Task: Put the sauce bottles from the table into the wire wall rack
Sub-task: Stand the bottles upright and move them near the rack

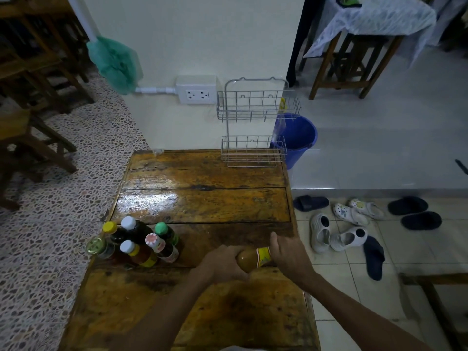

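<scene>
Fingers [229,252] of both hands curl round one brown sauce bottle [249,259] held sideways above the surface's near right edge, so the first carry is in hand; next it must be turned upright and lowered into the wire wall rack [255,122] at the far right corner

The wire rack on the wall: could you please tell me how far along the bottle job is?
Nothing is done yet: both shelves of the wire rack are bare. In hand: the left hand and right hand grip one brownish sauce bottle sideways over the table. Left: that bottle, plus the cluster of bottles standing at the table's left edge.
</scene>
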A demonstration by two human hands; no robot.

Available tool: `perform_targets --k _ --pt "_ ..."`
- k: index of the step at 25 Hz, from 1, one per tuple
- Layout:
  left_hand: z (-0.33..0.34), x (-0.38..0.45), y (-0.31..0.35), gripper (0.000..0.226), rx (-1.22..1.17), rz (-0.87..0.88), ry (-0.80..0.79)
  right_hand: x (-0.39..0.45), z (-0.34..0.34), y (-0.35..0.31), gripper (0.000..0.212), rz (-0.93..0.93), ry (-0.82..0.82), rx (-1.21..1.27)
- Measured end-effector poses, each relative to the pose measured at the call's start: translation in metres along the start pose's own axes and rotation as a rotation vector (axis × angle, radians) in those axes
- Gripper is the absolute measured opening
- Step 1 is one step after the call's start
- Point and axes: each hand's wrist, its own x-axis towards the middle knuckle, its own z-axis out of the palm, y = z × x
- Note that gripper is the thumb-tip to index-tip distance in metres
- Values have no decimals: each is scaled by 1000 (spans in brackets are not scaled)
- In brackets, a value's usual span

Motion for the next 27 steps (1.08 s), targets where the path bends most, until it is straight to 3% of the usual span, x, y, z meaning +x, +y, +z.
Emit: perform_targets --k 2,6,8,12,14,17,19,23,27 --pt "9 -1 5 62 179 -24 112 1 17 9 21 43 22 -49" --pt "34 2 13 59 359 -20 370 10 24 20 18 114 -214 -178" --pt "41 6 14 58 420 -14 433 18 22 24 22 140 -366 -148" --pt "38 18 10 64 515 18 454 22 22 32 29 208 -410 -66" --pt "27 23 11 70 486 5 445 23 20 27 24 281 -273 82" --pt "9 28 20 57 289 2 528 25 0 10 45 553 73 777" --pt "-2 34 30 43 21 54 561 33 -18 3 49 513 185 1010" --pt "-26 48 62 46 -551 168 412 57 -57 16 39 318 256 1010" --pt "-56 82 95 58 -583 175 355 87 -74 41 40 258 387 683"
